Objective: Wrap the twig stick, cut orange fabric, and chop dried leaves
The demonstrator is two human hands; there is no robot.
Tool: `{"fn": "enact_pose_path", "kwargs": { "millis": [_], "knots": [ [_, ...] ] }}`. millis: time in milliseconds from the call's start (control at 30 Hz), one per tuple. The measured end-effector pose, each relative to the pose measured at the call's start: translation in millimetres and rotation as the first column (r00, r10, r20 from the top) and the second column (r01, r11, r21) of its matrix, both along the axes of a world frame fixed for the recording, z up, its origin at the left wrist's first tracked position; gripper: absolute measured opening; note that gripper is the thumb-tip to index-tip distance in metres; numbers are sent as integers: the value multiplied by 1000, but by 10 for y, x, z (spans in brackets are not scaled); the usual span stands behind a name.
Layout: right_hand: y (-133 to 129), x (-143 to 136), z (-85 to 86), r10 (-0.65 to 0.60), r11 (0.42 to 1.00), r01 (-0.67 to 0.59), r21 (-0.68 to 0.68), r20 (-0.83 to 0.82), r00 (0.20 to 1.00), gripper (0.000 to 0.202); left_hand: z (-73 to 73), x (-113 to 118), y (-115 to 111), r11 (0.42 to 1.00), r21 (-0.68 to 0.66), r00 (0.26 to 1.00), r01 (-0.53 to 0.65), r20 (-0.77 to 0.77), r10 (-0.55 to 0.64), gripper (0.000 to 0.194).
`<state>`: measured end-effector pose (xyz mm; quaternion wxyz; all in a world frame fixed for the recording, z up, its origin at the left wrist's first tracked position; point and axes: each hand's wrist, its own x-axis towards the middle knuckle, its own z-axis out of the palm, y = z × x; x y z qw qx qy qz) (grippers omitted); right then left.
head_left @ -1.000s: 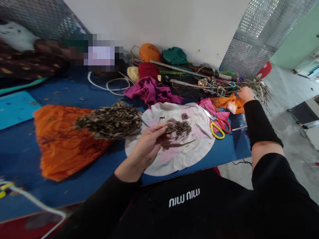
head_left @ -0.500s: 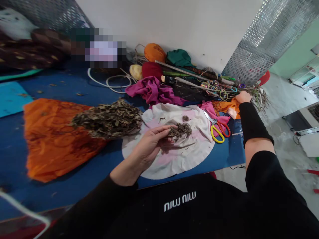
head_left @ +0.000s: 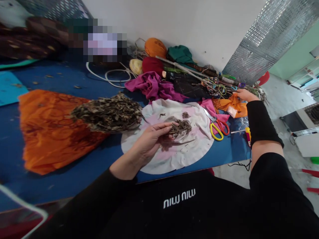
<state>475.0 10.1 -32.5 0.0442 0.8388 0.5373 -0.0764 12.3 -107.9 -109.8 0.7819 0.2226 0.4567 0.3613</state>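
My left hand is closed round a small clump of dried herbs above a round white cloth. A smaller bit of herb lies on the cloth just beyond. To the left, a big pile of dried leaves rests partly on an orange cloth. My right hand reaches to the far right, over the orange fabric and beside the bundled twigs; its fingertips are too small and hidden to show what they touch. Scissors with red and yellow handles lie at the white cloth's right edge.
Purple cloth, red, orange and green bundles and long sticks line the wall. A white cord loops behind the leaves. A yellow-and-red tool lies near my right forearm, by the blue table's edge.
My right hand has shifted slightly, its forearm moving right and uncovering the yellow-and-red tool. My left hand keeps its clump in nearly the same place. The view has tilted a little.
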Motion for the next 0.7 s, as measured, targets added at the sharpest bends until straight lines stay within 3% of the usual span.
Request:
{"fn": "enact_pose_path", "kwargs": {
  "millis": [167,300,400,500,567,700],
  "knots": [
    [-242,-43,4,39,989,-53,138,107,994,43,23,3,-16,999,40,1000,12,0,-12,23],
    [-306,-325,-126,108,967,-164,197,266,958,50,10,9,-10,999,29,999,35,-14,-35,23],
    [-237,-607,-291,205,962,-251,111,320,925,58,-16,1,0,999,20,999,36,-37,-35,23],
    [-103,-796,-392,239,960,-275,58,351,905,44,-43,-14,3,999,28,998,39,-40,-38,21],
    [4,-851,-386,261,953,-298,53,354,898,37,-63,-20,2,999,37,999,39,-32,-38,18],
    [246,-861,-273,277,936,-338,103,379,883,42,-106,-17,2,998,27,998,54,-10,-54,16]
  ]
}}
